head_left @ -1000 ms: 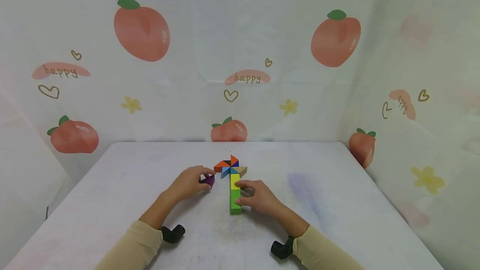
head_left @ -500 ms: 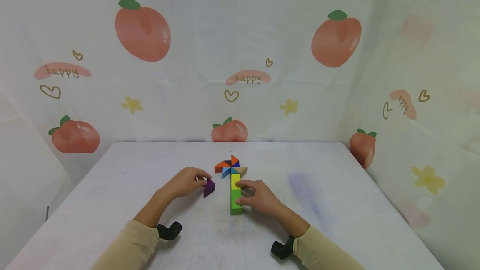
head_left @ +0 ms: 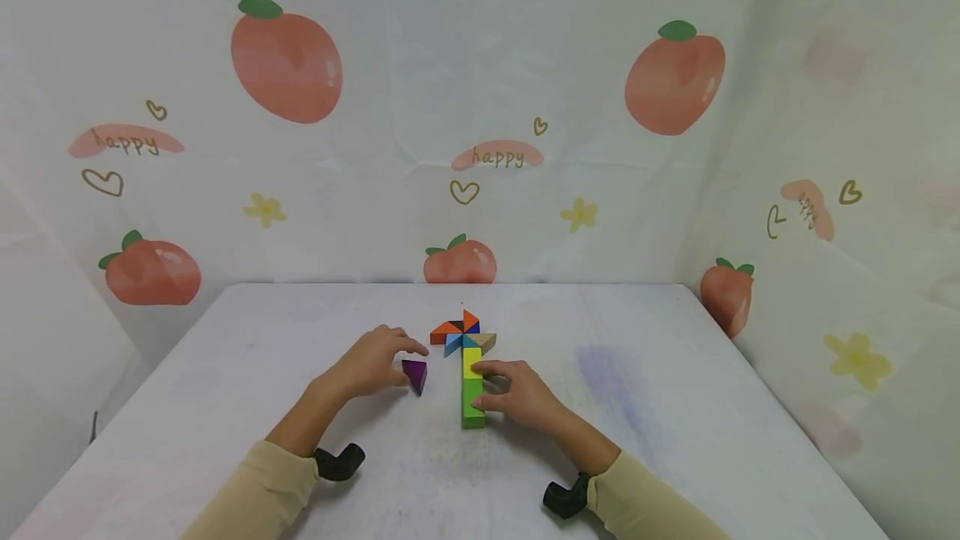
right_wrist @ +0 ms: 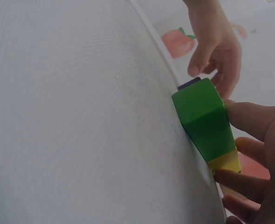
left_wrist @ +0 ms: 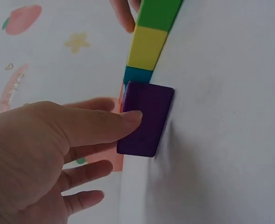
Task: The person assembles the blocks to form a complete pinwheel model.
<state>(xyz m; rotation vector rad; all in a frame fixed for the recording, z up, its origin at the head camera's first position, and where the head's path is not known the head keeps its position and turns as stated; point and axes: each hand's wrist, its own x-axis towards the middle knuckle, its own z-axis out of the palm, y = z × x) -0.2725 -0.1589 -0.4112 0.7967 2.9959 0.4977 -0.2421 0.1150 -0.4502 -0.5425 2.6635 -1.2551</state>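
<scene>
A purple triangular block [head_left: 415, 375] stands on the table by my left hand [head_left: 377, 362]. In the left wrist view the thumb [left_wrist: 132, 119] lies against the purple block's flat face, while the other fingers are spread off it. My right hand [head_left: 525, 395] rests beside a column of a yellow block [head_left: 471, 355] and a green block [head_left: 472, 415], its index fingertip at the yellow one and its thumb at the green one. Beyond the column, orange, blue and wood-coloured triangular blocks form a pinwheel; a tan block [head_left: 483, 342] is its right blade.
The white table [head_left: 300, 332] runs back to a fabric wall [head_left: 375, 215] printed with peaches and flowers. A black wrist mount [head_left: 341, 462] sits at the left sleeve and another at the right.
The purple block has turned, and now stands slightly nearer the person. My left index finger has come away from it. The right hand and the column stay put.
</scene>
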